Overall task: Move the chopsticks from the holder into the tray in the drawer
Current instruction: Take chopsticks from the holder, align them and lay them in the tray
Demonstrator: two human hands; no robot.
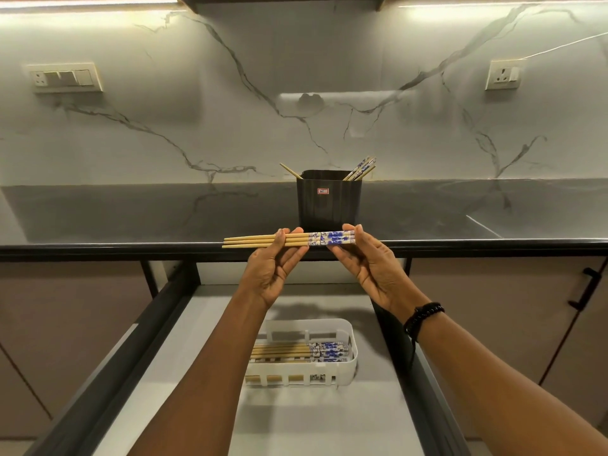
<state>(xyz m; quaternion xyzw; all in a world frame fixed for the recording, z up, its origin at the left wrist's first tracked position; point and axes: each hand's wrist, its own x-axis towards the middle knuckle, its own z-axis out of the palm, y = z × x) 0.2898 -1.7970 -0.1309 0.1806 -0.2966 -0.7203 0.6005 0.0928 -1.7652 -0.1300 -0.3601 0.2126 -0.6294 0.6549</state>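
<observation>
Chopsticks [296, 352] are already laid in the tray [354, 360], three sticks [263, 240] are pinched by left hand [273, 268] and right hand [368, 261], and other sticks [360, 168] are left in the holder [329, 205].

**Three chopsticks held level between both hands**

The left hand [274, 268] and right hand [365, 261] pinch three chopsticks [316, 239] side by side and level, bare tips past the left hand, blue-patterned ends at the right fingers. Just beyond the hands stands the black holder [329, 205] with more sticks. Below the wrists, the white tray [352, 363] in the open drawer [329, 422] holds several
</observation>
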